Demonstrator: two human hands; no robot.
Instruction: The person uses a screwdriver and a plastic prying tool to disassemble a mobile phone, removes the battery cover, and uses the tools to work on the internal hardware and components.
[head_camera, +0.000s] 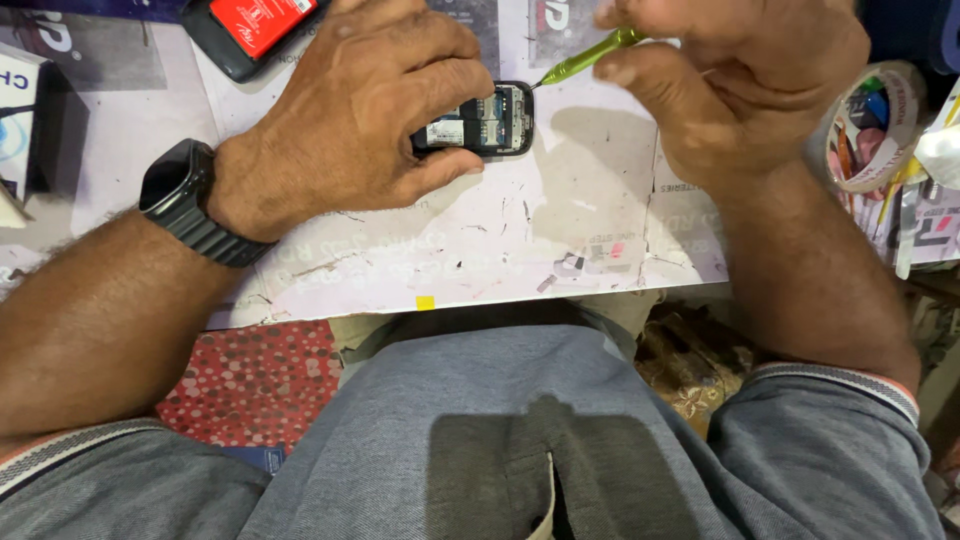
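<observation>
A small black phone (497, 121) with its back cover off lies on a white work mat (480, 250), its inner parts showing. My left hand (360, 110) lies over the phone's left end and grips it from both sides; a black watch (185, 200) sits on that wrist. My right hand (740, 80) holds a thin green screwdriver (590, 57), whose tip points down-left and touches the phone's upper right corner.
A black phone with a red label (255, 30) lies at the top left. A round tub of small coloured parts (868, 125) stands at the right edge of the mat. Boxes sit at the far left. The mat's front edge runs just above my lap.
</observation>
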